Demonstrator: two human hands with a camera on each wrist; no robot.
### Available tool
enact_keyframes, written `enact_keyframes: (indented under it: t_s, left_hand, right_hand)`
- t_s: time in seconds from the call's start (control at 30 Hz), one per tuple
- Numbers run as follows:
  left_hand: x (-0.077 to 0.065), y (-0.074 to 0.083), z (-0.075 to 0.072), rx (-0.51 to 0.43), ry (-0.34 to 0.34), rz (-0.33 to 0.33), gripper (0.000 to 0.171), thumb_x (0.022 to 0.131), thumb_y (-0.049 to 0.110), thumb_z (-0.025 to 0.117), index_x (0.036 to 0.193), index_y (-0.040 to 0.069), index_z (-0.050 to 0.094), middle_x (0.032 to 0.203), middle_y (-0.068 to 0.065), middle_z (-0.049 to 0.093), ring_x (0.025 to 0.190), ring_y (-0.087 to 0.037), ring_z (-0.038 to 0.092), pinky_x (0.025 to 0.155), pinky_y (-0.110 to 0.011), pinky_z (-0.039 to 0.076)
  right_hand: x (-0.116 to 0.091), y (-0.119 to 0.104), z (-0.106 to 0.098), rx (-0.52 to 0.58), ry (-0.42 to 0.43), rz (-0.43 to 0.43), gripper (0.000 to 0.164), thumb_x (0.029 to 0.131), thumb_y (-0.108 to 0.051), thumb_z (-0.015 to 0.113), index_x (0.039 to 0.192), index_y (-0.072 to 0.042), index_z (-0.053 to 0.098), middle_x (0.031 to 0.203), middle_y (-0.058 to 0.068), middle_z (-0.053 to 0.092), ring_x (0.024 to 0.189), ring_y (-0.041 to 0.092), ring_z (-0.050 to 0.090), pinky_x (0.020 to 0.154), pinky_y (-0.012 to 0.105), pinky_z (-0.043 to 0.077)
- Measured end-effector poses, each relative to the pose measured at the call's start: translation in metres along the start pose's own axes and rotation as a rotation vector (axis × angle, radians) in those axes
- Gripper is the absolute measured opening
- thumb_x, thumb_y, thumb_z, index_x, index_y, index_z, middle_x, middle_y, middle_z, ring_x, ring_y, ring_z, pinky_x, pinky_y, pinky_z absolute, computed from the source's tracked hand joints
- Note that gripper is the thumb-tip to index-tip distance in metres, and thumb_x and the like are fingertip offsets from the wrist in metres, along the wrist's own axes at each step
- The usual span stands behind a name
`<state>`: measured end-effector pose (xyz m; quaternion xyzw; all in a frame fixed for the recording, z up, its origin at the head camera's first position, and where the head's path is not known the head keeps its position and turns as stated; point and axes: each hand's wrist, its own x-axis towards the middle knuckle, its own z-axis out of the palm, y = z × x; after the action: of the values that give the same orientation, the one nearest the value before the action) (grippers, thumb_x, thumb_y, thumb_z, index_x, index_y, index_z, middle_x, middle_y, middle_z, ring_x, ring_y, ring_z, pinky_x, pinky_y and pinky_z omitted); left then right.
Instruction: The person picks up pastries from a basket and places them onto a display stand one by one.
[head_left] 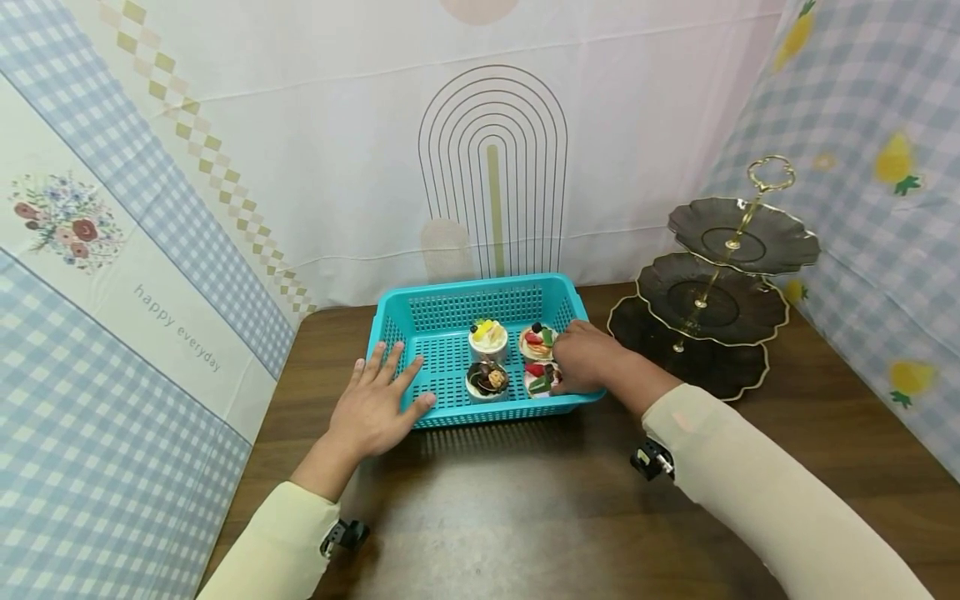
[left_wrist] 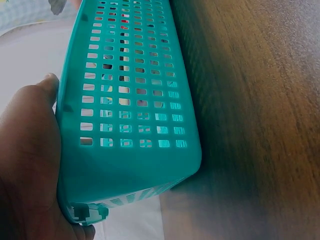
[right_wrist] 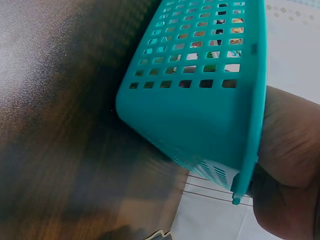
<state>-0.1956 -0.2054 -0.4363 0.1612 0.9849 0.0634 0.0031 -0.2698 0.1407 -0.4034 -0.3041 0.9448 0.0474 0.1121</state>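
A turquoise plastic basket (head_left: 431, 367) holds several small cup desserts on its perforated floor. One has a yellow fruit topping (head_left: 488, 337), one a dark chocolate-and-nut topping (head_left: 487, 381), and two at the right have red and green toppings, the rear one (head_left: 536, 340) and the front one (head_left: 538, 377). Fingers spread and straight, my left hand (head_left: 378, 404) rests over the basket's front left corner. My right hand (head_left: 587, 358) reaches over the right side, its fingers bent down beside the front red-topped dessert. The basket wall hides those fingertips in the right wrist view.
A three-tier black serving stand (head_left: 712, 300) with gold edges and a gold ring handle stands right of the basket, close to my right forearm. The brown wooden table (head_left: 480, 508) extends in front. Patterned cloths hang behind and at both sides.
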Motion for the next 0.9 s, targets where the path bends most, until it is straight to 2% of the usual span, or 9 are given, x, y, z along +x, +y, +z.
enact_keyframes:
  t_s: [0.1,0.3,0.47,0.53,0.67,0.9]
  left_hand:
    - [0.0,0.0,0.0,0.0,0.002,0.001,0.077,0.103,0.071,0.026,0.164,0.025,0.026,0.17,-0.01,0.007,0.156,-0.032,-0.008,0.123,-0.058,0.0]
    - [0.001,0.0,0.0,-0.001,0.006,0.002,0.077,0.103,0.071,0.027,0.164,0.024,0.027,0.17,-0.009,0.007,0.155,-0.031,-0.009,0.123,-0.058,0.001]
    - [0.001,0.001,0.0,-0.002,0.006,0.003,0.076,0.103,0.071,0.027,0.164,0.024,0.028,0.17,-0.009,0.008,0.156,-0.033,-0.007,0.123,-0.058,0.001]
    - [0.002,0.001,0.0,-0.001,0.01,0.006,0.076,0.103,0.07,0.027,0.164,0.023,0.028,0.17,-0.011,0.01,0.156,-0.035,-0.004,0.123,-0.059,0.001]
    - [0.002,0.001,0.001,-0.002,0.019,0.01,0.077,0.103,0.07,0.027,0.163,0.022,0.029,0.17,-0.013,0.014,0.156,-0.037,-0.001,0.122,-0.059,0.002]
    - [0.0,-0.001,0.002,-0.011,0.017,0.007,0.078,0.103,0.07,0.028,0.164,0.022,0.026,0.17,-0.012,0.014,0.156,-0.033,-0.006,0.122,-0.059,0.001]
  right_hand:
    - [0.002,0.001,0.002,0.006,0.019,-0.004,0.046,0.087,-0.055,0.078,0.083,-0.009,0.074,0.089,0.003,0.065,0.106,0.03,0.051,0.109,0.049,0.034]
    - [0.002,0.001,0.006,-0.023,0.046,0.022,0.05,0.085,-0.063,0.075,0.076,-0.014,0.072,0.11,0.01,0.068,0.118,0.034,0.049,0.11,0.054,0.029]
    - [0.003,0.002,0.007,-0.015,0.041,0.063,0.055,0.08,-0.071,0.075,0.067,-0.018,0.068,0.119,0.011,0.067,0.116,0.033,0.046,0.106,0.054,0.027]
    - [0.004,0.003,0.009,-0.017,0.049,0.072,0.054,0.079,-0.07,0.076,0.07,-0.017,0.071,0.118,0.011,0.067,0.115,0.033,0.046,0.105,0.054,0.028]
    - [0.007,0.001,0.013,-0.026,0.059,0.084,0.055,0.078,-0.065,0.08,0.088,-0.011,0.078,0.115,0.012,0.066,0.113,0.033,0.046,0.105,0.054,0.03]
    - [0.009,-0.005,0.013,-0.043,0.043,0.093,0.063,0.079,-0.062,0.081,0.108,-0.006,0.079,0.116,0.013,0.064,0.111,0.033,0.045,0.103,0.053,0.031]
